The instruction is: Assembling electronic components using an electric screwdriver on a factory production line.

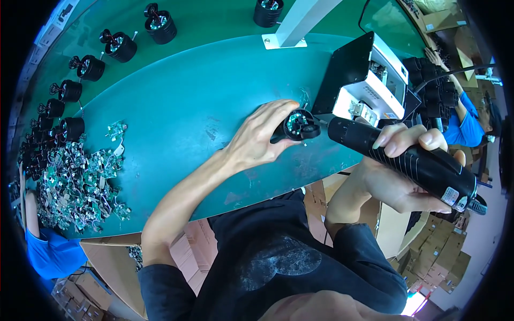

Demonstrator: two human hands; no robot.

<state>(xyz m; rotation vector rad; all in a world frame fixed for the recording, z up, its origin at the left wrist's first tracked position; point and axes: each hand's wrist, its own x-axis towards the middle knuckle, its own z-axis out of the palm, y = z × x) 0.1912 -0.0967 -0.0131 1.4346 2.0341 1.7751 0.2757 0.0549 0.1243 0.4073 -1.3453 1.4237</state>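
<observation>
My left hand (263,132) is wrapped round a black cylindrical housing (280,134) on the green mat. Its open end faces right, showing a green circuit board (295,124) inside and a round black part at the rim. My right hand (399,179) grips a black electric screwdriver (407,155), held tilted with its tip toward the housing's open end. Tip and housing look very close; whether they touch I cannot tell. A white and black machine (369,80) with an open front stands just beyond the screwdriver.
A heap of small circuit boards with wires (80,187) lies on the mat's left. Several black housings (122,48) line the far left on a green belt. A white post (292,27) rises at the back. Co-workers' blue sleeves (48,251) show at both sides; cardboard boxes (436,251) stand right.
</observation>
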